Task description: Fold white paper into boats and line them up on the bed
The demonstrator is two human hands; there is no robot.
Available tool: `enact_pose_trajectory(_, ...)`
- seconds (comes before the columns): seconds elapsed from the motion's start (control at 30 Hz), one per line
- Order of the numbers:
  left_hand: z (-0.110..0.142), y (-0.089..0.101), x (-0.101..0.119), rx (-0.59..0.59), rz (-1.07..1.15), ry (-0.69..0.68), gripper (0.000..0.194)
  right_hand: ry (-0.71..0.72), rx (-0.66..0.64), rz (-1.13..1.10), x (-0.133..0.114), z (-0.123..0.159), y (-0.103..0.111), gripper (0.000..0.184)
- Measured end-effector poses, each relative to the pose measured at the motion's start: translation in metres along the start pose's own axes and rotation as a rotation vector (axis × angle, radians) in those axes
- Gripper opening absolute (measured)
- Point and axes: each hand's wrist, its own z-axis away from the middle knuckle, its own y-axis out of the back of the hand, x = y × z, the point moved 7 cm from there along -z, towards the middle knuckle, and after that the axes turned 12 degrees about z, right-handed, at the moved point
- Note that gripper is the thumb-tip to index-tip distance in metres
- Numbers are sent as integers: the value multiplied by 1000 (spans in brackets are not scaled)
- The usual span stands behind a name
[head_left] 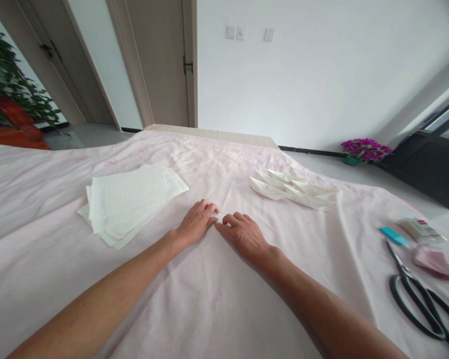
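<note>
While paper boats [294,189] sit far right of the hands and loose sheets [130,199] lie left, the left hand [198,221] and right hand [246,234] pinch a small paper piece [219,218] between them on the pink cloth [194,309]

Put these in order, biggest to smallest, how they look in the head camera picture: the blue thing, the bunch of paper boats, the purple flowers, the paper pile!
1. Paper pile
2. Bunch of paper boats
3. Purple flowers, though they're farther away
4. Blue thing
</note>
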Motion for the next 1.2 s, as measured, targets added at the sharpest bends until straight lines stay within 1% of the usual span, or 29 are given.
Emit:
enact_pose_trajectory(0.13,0,-1,-1,-9,-18,19,19,19,12,23,-2,7,1,16)
enact_pose_trajectory(0.27,-1,-1,-5,-12,-25,12,21,27,41,26,-1,19,7,20)
enact_pose_trajectory(0.4,-1,0,-10,-17,-14,-4,24,27,51,-24,2,35,17,22)
enact_pose_trajectory(0.5,-3,3,-16,-19,64,21,26,-1,62,-88,7,48,24,23)
enact_pose_trajectory(0.6,-10,6,-27,-30,170,69,24,-33,16,-151,17,59,25,31)
enact_pose_trajectory(0.67,-14,9,-33,-26,200,99,22,-125,-8,-222,32,65,23,42)
enact_pose_trajectory(0.7,-14,11,-35,-12,201,114,21,-208,0,-268,42,68,22,46)
enact_pose_trajectory(0.77,-12,16,-34,46,194,145,19,-405,68,-360,63,72,21,50)
enact_pose_trajectory(0.83,-5,19,-25,132,163,148,21,-559,154,-420,76,72,18,49)
enact_pose_trajectory(0.87,0,20,-17,166,142,118,21,-597,183,-432,77,70,17,47)
enact_pose_trajectory(0.9,4,20,-2,196,95,12,23,-615,192,-433,74,67,15,43)
enact_pose_trajectory(0.97,15,9,29,132,48,-209,27,-606,162,-392,62,58,9,35)
enact_pose_trajectory(1.0,20,4,39,101,29,-276,29,-596,130,-353,54,53,6,32)
enact_pose_trajectory(1.03,24,0,47,75,6,-307,29,-594,94,-314,47,49,3,32)
enact_pose_trajectory(1.1,29,-9,53,2,-43,-308,30,-599,48,-241,35,45,-3,37)
enact_pose_trajectory(1.2,35,-17,51,-134,-122,-290,44,-600,15,-187,31,44,-9,43)
